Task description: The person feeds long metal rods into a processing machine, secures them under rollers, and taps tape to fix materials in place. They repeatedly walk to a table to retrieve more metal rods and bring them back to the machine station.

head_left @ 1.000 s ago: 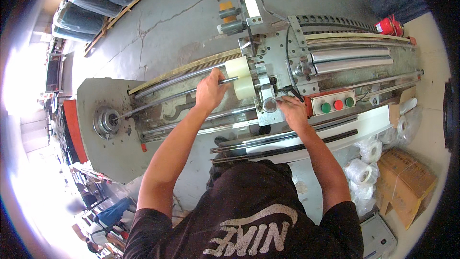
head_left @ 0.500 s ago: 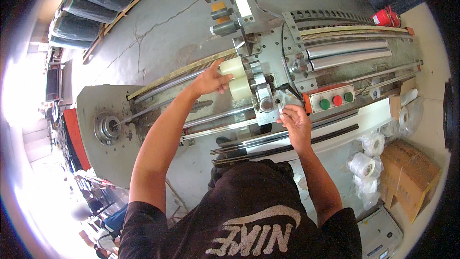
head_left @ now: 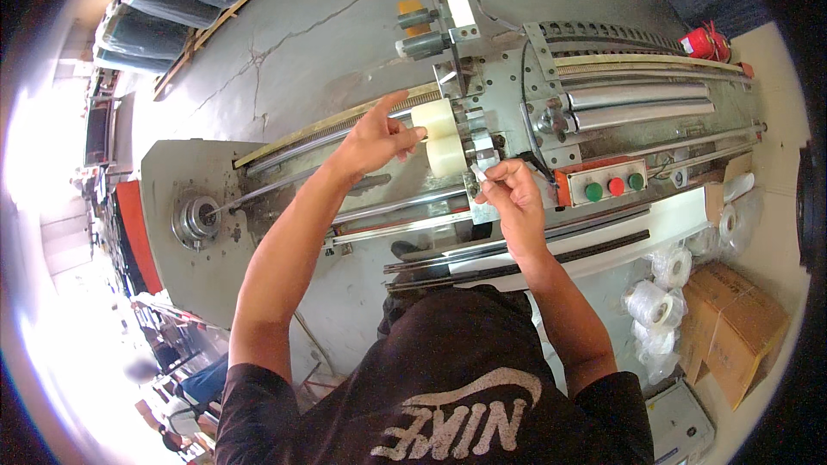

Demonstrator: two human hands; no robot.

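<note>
Two short cream rollers, the far one (head_left: 432,118) and the near one (head_left: 445,157), sit side by side on the metal carriage of a long machine. Just left of them is my left hand (head_left: 372,142), index finger stretched out and the other fingers partly bent. It grips nothing that I can see, and its thumb side comes close to or touches the rollers. A small white piece (head_left: 480,173) is pinched between thumb and fingers of my right hand (head_left: 517,202), in front of the carriage's metal fittings (head_left: 484,148). What kind of piece it is I cannot make out.
Right of my right hand stands a control box (head_left: 607,185) with green and red buttons. Dark strips (head_left: 594,245) lie along the machine's near side. Wrapped clear rolls (head_left: 655,303) and a cardboard box (head_left: 732,323) are at the right. A round chuck (head_left: 196,222) sits at the left end.
My right hand has moved left with the small white piece, closer to the cream rollers. My left hand stays beside the rollers. The whole view has shifted slightly.
</note>
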